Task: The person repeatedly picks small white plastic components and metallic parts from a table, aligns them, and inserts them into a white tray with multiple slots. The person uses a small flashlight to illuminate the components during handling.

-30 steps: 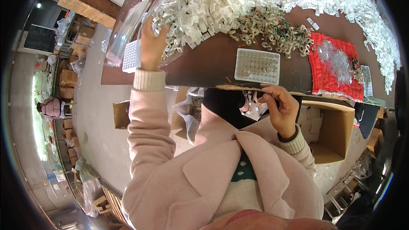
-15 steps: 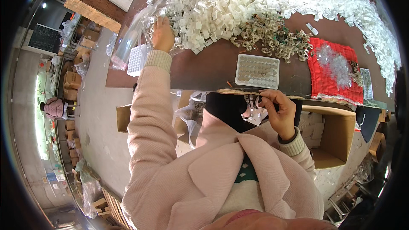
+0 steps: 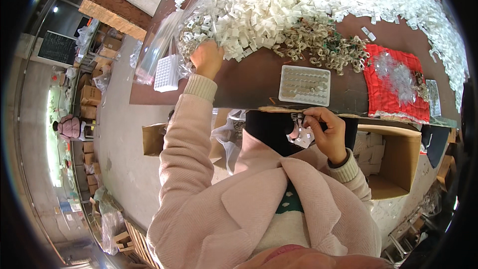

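My left hand [image 3: 207, 59] is at the left end of a big heap of small white plastic pieces [image 3: 259, 15], beside a see-through plastic bag [image 3: 195, 26] with small pieces in it. Its fingers are curled, and their tips are hidden behind the hand. At the table's front edge, my right hand [image 3: 327, 132] has thumb and forefinger pinched together; whatever is between them is too small to make out. Just beyond it lies a white tray [image 3: 282, 83] with rows of pockets, some holding small parts. A pile of small ring-shaped parts [image 3: 321, 45] sits behind the tray.
A red cloth [image 3: 373, 77] with see-through pieces lies at the right. A white gridded block [image 3: 166, 73] stands at the left, beside plastic sleeves [image 3: 154, 52]. Below the table are open cardboard boxes [image 3: 398, 169]. Far left, a person [image 3: 68, 126] sits near shelves.
My left hand has drawn back from the plastic bag, toward me and to the right, with fingers now curled. My right hand stays pinched at the table edge. The view has shifted slightly.
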Available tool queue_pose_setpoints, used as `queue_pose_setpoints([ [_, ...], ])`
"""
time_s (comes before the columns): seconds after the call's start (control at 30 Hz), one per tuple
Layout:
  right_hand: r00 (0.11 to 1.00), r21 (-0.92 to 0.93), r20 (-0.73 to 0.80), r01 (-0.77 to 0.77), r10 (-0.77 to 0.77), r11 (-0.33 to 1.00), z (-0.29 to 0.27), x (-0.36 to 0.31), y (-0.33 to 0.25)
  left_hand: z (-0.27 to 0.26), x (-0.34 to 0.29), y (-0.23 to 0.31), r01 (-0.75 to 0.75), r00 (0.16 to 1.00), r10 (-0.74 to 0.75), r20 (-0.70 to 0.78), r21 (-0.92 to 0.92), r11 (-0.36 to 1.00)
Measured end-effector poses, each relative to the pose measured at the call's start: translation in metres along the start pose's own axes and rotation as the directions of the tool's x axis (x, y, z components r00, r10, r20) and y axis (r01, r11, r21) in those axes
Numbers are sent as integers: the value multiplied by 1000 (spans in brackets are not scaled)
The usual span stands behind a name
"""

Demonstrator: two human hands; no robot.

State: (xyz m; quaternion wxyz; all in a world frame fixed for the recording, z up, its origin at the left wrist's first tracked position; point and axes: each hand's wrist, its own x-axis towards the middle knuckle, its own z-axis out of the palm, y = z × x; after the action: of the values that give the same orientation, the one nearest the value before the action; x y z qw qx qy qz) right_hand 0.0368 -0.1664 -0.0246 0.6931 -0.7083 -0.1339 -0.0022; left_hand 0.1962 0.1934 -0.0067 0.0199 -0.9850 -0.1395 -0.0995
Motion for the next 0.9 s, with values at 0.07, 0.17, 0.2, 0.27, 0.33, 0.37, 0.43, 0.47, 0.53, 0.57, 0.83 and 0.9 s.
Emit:
queue_pose_setpoints([
  [0.07, 1000, -8, -19, 8, -8, 1000, -3, -1, 0, -1, 7, 1, 33, 999, -33, 0, 27, 999],
  [0.17, 999, -58, -34, -13, 11, 998, -10, 0, 1, -24, 19, -4, 73, 997, -71, -43, 36, 997],
  [0.2, 999, -66, -33, -32, 30, 997, -12, 0, 1, -38, 23, -11, 42, 996, -43, -80, -10, 999],
  [0.27, 999, -79, -28, -41, 39, 996, -11, 2, 4, -59, 24, -18, -39, 979, 31, -202, -36, 999],
  [0.33, 999, -72, -7, -42, 42, 997, -9, 4, 6, -64, 17, -13, -78, 995, 75, -68, -36, 996],
  [0.37, 999, -66, 5, -39, 39, 997, -8, 4, 7, -65, 15, -10, -120, 993, 119, -13, -35, 992],
  [0.43, 999, -72, -10, -35, 34, 997, -9, 6, 9, -63, 12, -5, -117, 992, 112, -62, -83, 990],
  [0.47, 999, -85, -24, -43, 41, 995, -10, 7, 9, -60, 10, -3, -125, 991, 118, -62, -130, 984],
  [0.53, 998, -92, -39, -58, 55, 994, -11, 6, 11, -54, 7, -1, -199, 979, 182, -91, -239, 951],
  [0.57, 999, -90, -25, -49, 47, 995, -11, 5, 12, -51, 7, 0, -192, 981, 171, -96, -294, 936],
  [0.83, 996, -44, -16, -85, 85, 995, -4, 3, 11, -47, -5, 32, -338, 937, 309, -163, -204, 919],
  [0.9, 998, -74, -34, -56, 54, 996, -5, 3, 11, -44, -28, 45, -507, 779, 427, -460, -61, 860],
])
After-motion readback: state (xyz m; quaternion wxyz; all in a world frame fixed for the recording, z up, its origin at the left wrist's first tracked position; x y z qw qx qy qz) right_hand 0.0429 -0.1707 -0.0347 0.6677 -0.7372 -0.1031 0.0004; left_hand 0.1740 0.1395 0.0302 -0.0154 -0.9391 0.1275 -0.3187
